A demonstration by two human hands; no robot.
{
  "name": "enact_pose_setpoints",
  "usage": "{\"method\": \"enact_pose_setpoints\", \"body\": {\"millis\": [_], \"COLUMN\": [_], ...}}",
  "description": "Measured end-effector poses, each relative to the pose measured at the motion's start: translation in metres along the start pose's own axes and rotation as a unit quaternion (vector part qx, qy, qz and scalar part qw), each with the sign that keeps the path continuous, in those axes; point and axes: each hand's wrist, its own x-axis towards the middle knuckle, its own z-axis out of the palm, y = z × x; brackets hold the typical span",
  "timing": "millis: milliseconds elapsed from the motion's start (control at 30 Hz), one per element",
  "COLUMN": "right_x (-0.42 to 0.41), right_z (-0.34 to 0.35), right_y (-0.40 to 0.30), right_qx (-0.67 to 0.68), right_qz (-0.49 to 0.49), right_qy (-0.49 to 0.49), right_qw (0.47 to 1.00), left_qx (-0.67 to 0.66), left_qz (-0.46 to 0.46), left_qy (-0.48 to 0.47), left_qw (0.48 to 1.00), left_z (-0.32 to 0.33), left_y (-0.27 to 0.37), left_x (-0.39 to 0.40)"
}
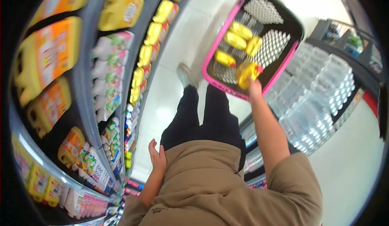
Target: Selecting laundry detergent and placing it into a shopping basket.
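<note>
My right hand (254, 88) reaches into the near end of a black plastic shopping basket (208, 65) with pink edging. Its fingers are on a yellow bottle (246, 71) with a red cap. Several similar yellow bottles lie on the basket's bottom, among them one bottle (225, 58) on the left and another bottle (235, 40) further in. My left hand (157, 156) hangs at my left hip, fingers apart, holding nothing. Blur hides the exact grip of the right hand.
Store shelves (83, 74) on the left hold large yellow jugs (48, 59) and a row of yellow bottles (146, 54). Shrink-wrapped packs of clear bottles (316, 98) are stacked at right. Pale tiled floor (161, 104) runs between them, with my shoe (184, 74) beside the basket.
</note>
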Motion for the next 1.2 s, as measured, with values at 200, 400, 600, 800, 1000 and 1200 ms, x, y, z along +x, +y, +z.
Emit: {"method": "enact_pose_setpoints", "body": {"millis": [200,400,600,800,1000,1200], "right_x": [-0.195,-0.386,-0.503,-0.590,-0.622,-0.597], "right_z": [0.013,0.041,0.090,0.132,0.148,0.144], "right_y": [-0.083,-0.160,-0.191,-0.216,-0.231,-0.215], "right_qx": [0.203,0.248,0.292,0.204,0.115,0.099], "right_qz": [0.018,-0.081,-0.182,-0.292,-0.354,-0.387], "right_qy": [-0.133,-0.353,-0.559,-0.631,-0.690,-0.626], "right_qw": [0.970,0.898,0.754,0.690,0.620,0.670], "left_qx": [-0.055,-0.091,-0.186,-0.346,-0.283,-0.210], "left_qz": [0.204,0.491,0.597,0.582,0.692,0.643], "left_qy": [0.056,-0.012,0.117,0.151,0.320,0.402], "left_qw": [0.976,0.866,0.772,0.720,0.583,0.618], "left_z": [-0.021,-0.092,-0.153,-0.232,-0.321,-0.391], "left_y": [0.054,0.184,0.223,0.212,0.229,0.250], "left_x": [0.037,0.038,0.013,0.006,0.016,0.042]}}
